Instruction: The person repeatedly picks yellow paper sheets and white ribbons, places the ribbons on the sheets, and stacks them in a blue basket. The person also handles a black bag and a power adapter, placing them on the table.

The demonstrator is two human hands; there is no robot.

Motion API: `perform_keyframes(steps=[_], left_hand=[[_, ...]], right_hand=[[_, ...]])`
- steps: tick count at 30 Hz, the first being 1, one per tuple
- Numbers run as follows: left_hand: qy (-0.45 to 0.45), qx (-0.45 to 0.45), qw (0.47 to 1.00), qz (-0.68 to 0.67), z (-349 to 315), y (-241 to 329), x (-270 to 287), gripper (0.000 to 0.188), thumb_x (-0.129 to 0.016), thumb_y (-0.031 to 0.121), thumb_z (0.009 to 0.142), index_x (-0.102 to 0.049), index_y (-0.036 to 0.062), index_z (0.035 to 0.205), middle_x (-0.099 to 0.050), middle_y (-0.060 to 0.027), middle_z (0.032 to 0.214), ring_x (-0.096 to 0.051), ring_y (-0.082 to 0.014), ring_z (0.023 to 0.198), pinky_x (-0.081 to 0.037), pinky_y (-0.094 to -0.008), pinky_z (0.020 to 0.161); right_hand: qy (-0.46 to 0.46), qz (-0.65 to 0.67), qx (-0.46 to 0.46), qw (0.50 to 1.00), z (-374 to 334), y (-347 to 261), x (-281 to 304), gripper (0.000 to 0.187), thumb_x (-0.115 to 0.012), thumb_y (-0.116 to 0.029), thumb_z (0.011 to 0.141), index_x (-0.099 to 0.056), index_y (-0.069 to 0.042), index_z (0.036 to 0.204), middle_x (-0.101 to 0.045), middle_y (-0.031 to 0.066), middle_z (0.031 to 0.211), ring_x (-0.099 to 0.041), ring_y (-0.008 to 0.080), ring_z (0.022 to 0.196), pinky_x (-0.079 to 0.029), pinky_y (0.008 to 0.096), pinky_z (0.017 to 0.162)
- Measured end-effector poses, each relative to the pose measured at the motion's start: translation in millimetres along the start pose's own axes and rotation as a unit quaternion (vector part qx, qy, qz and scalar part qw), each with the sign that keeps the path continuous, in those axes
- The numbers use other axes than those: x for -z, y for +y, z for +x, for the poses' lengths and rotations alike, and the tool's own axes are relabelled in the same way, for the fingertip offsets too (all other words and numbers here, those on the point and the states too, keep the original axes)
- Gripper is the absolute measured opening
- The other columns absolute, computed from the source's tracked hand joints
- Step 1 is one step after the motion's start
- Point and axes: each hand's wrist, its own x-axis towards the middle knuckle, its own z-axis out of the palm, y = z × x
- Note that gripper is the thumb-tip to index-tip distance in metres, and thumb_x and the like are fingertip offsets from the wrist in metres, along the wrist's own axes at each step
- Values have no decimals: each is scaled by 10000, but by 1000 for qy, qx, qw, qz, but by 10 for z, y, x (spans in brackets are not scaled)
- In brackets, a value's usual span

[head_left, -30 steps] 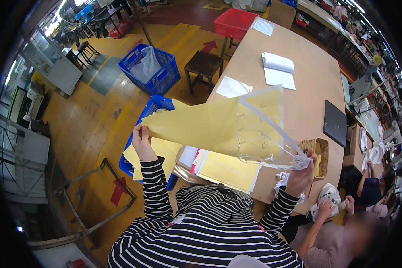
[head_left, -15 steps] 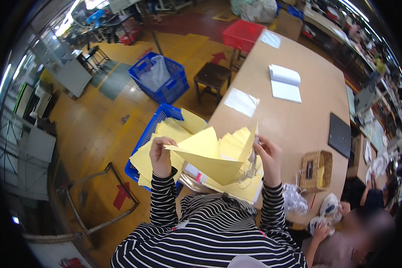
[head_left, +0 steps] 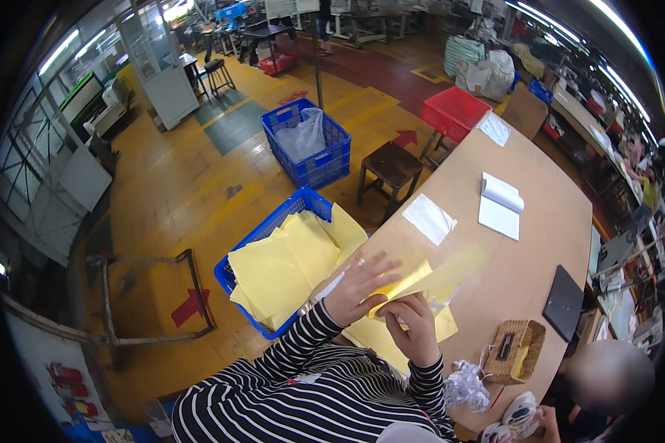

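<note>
A yellow paper sheet is bent over in front of me, its far end smeared by motion. My right hand pinches its near edge with curled fingers. Beside it, my left hand has its fingers spread and slightly blurred, the thumb side close against the sheet; whether it touches is hard to tell. Beneath my hands, more yellow paper lies at the table's near edge, partly covered by my arms. To the left, a blue plastic crate holds a loose pile of yellow sheets.
On the brown table are an open notebook, a black flat folder or laptop, a wicker basket and a white string bundle. Another blue crate and a dark stool stand beyond. Someone sits at lower right.
The wide sheet stretched between both hands is now bent over near my right hand. My left hand has let go of its corner and moved right, fingers spread. The view has shifted.
</note>
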Motion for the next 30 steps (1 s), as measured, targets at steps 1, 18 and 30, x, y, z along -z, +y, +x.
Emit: perform_keyframes(steps=[1, 18, 30], left_hand=[[-3, -7, 997, -76, 24, 17, 32, 407, -625, 212, 896, -552, 94, 1279, -582, -119, 1257, -530, -331, 1200, -335, -471, 1087], [-36, 118, 967, -223, -196, 49, -152, 215, -682, 187, 873, -694, 107, 1072, -690, -85, 805, -656, -216, 655, -507, -276, 600], [-3, 174, 971, -166, -418, -304, 156, 176, -601, 226, 910, -700, 169, 1043, -693, -73, 786, -648, -235, 651, -504, -324, 608]], right_hand=[[-3, 2, -3, 1000, -11, -12, -6, 200, -656, 79, 722, -666, -60, 865, -643, 56, 876, -593, 264, 831, -483, 354, 718], [312, 348, -127, 875, -345, 284, 12, 156, -471, -26, 879, -563, -10, 1003, -508, 147, 1250, -498, 215, 1127, -427, 360, 950], [355, 349, -89, 863, -579, 856, 740, 439, -434, -195, 958, -420, -4, 1353, -487, 151, 1374, -498, 280, 1221, -395, 434, 1053]])
